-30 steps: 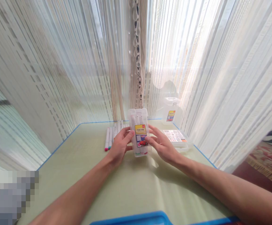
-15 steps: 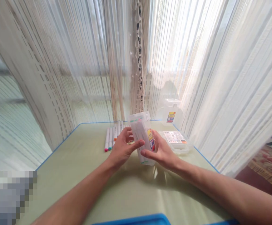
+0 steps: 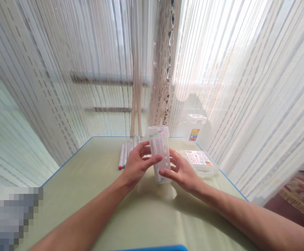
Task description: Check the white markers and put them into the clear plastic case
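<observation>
**Both Hands Closed on a Clear Marker Case**

The person held a clear marker case (image 3: 159,146) upright between both hands, above the middle of a pale green table (image 3: 94,188) with a blue edge. The left hand (image 3: 136,166) gripped the case from its left side, with the thumb laid across the front and the fingers curled round behind. The right hand (image 3: 181,171) pressed against the lower right side, its fingertips at the case's bottom corner. So both hands were clamped on the same case, one on each flank, with only the box between them. Markers stood inside it, and their coloured caps showed through the lid at the top. Whether its base touched the table or hung just above it could not be told.

A row of loose markers (image 3: 124,155) lay side by side on the table just beyond the left hand, apart from it. To the right of the right hand, a flat clear box (image 3: 200,161) with a printed label rested near the table's edge. Farther back, a second clear case (image 3: 195,127) with a yellow sticker stood by the sheer striped curtains (image 3: 246,87) that closed in the table. A string of beads (image 3: 169,69) hung down in front of the curtains behind the held case.
</observation>
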`<state>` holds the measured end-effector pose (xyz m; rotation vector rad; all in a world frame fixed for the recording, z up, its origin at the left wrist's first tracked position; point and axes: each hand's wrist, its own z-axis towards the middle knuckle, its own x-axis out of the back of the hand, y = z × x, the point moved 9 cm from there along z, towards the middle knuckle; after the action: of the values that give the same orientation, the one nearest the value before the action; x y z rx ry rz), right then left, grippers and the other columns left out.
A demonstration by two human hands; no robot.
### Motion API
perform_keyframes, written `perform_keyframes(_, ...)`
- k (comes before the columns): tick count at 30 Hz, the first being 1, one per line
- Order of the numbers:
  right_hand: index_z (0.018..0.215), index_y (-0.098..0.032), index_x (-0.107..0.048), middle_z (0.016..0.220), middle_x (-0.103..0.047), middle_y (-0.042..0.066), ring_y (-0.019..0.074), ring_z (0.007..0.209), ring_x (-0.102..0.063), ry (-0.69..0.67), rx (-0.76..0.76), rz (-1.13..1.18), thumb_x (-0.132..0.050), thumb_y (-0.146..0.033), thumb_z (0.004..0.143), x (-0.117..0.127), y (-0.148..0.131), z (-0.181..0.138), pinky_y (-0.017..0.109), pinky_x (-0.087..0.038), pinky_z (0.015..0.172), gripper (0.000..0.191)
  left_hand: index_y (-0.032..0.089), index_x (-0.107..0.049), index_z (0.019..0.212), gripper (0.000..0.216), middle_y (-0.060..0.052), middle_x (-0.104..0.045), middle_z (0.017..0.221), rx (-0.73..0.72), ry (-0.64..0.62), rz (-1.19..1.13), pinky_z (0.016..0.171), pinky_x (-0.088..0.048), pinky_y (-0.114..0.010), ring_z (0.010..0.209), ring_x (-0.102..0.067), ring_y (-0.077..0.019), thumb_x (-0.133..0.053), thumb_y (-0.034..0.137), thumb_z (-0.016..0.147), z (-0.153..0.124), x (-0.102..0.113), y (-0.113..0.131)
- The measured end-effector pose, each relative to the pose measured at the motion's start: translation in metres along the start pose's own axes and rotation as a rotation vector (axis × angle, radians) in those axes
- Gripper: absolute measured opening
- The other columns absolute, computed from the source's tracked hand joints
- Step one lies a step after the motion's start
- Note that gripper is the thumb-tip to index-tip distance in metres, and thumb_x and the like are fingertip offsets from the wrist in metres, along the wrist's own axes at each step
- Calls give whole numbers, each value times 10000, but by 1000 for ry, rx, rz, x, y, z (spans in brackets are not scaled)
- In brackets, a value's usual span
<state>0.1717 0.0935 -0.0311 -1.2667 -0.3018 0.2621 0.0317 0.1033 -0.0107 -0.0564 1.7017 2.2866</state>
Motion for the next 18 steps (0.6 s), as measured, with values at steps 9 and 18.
perform_keyframes(9, 1345, -261, -596, 1276, -687, 123, 312, 1171, -650, -90, 26, 276, -742, -480, 853, -9, -10, -2, 540, -508, 1012, 557, 196, -724, 1165, 410, -123, -715, 1240, 44, -168, -47, 1028, -451, -440, 1205, -614, -306, -746, 447, 842, 1, -8, -3)
perform_keyframes(18, 1328, -256, -612, 1220, -717, 107, 313, 1133, -671, -15, -83, 361, -646, -466, 915, -6, -4, -2, 481, -589, 884, 465, 177, -739, 1133, 360, -126, -734, 1201, 123, -182, -105, 1035, -454, -460, 1157, -644, -299, -740, 405, 854, -2, -13, -12)
